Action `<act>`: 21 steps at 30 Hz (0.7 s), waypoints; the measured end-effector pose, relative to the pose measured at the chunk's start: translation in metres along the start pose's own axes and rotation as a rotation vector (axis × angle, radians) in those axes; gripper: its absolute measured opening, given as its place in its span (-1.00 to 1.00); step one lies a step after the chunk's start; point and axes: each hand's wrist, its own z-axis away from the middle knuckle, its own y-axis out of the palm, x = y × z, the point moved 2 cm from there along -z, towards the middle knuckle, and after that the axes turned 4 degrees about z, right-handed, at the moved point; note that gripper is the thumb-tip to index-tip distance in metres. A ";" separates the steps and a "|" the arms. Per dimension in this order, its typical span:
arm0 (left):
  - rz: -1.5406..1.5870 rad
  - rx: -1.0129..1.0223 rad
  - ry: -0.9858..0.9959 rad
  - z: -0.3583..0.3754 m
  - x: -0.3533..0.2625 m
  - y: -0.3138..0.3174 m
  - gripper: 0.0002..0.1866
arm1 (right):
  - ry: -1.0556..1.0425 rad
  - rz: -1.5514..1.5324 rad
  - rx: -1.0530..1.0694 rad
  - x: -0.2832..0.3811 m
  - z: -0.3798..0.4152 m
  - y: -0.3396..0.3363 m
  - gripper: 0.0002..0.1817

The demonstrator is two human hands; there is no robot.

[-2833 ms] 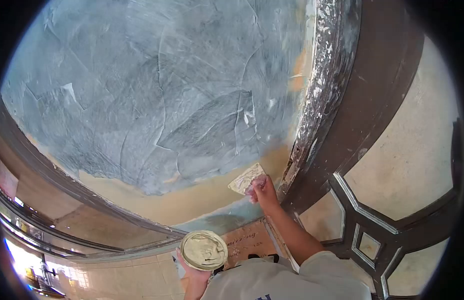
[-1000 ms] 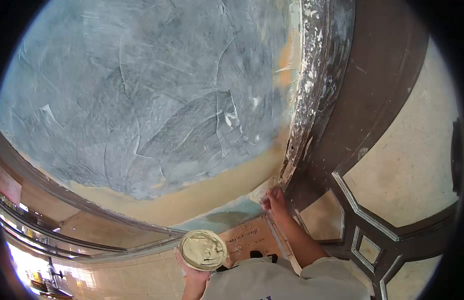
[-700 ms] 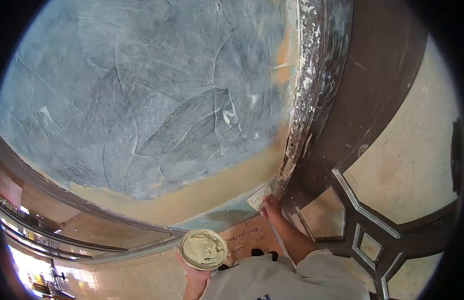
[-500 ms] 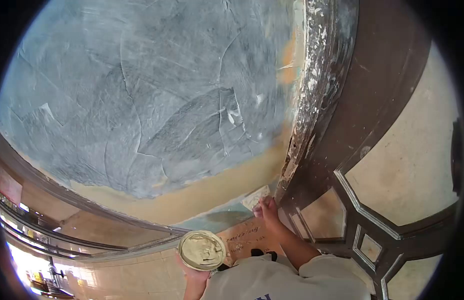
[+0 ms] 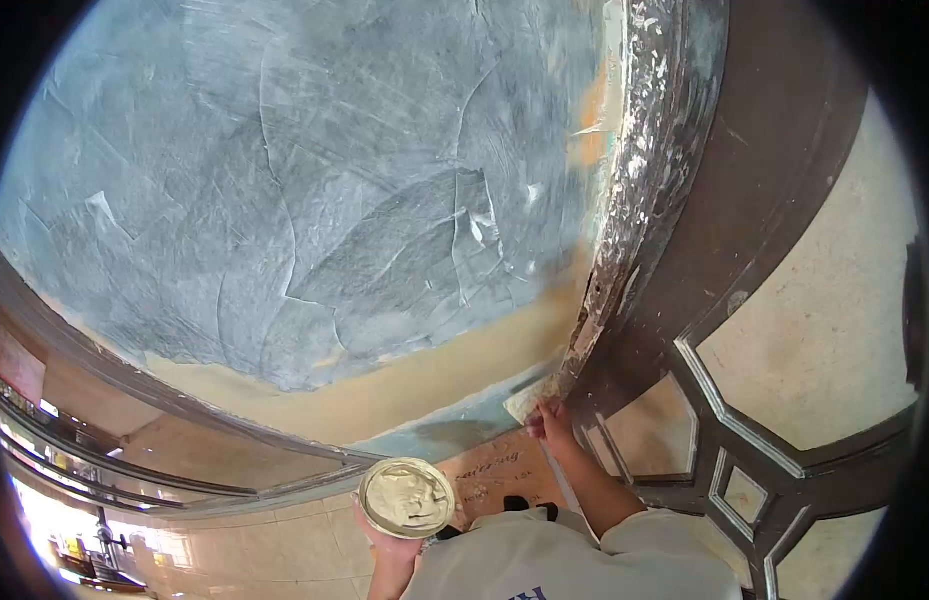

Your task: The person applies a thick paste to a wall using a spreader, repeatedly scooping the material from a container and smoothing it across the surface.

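Note:
A round tub (image 5: 376,524) of pale cream putty (image 5: 405,495) rests in my left hand (image 5: 393,543), fingers wrapped around its underside and edge. The putty surface is stirred and uneven. My right hand (image 5: 552,421) pinches a flat, putty-smeared spreader (image 5: 528,400) at the lower right of the wall (image 5: 435,375), beside the foot of the worn door frame (image 5: 585,340). The spreader appears to touch the wall there. Grey, streaky coating (image 5: 375,170) covers most of the wall, with a tan band along the bottom.
Peeling, chipped wood edges the wall on the right. Beyond it stands a dark brown panelled door (image 5: 705,410) with pale inset panels. An orange-brown board (image 5: 500,470) with handwriting lies below my hands. Light tiles (image 5: 275,545) and a bright opening (image 5: 55,520) are at lower left.
My right hand and the spreader have moved slightly right and down, closer to the door frame. The view has shifted a little; my left hand still holds the tub.

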 end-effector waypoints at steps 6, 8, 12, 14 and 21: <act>0.341 -0.112 -0.171 -0.006 -0.001 0.013 -0.18 | -0.382 -0.046 -0.024 0.093 -0.007 0.059 -0.66; 0.337 -0.139 -0.176 -0.005 -0.003 0.022 -0.18 | -0.327 0.058 0.065 0.106 -0.014 0.061 -0.71; 0.408 -0.212 -0.223 -0.002 -0.005 0.031 -0.18 | -0.134 0.266 -0.125 0.011 -0.056 0.002 -0.71; 0.319 -0.173 -0.185 -0.002 0.001 0.016 -0.17 | -0.102 0.237 -0.163 -0.042 -0.047 -0.022 -0.69; 0.323 -0.171 -0.156 -0.001 -0.008 0.028 -0.21 | -0.255 0.121 0.036 0.003 -0.023 0.006 -0.68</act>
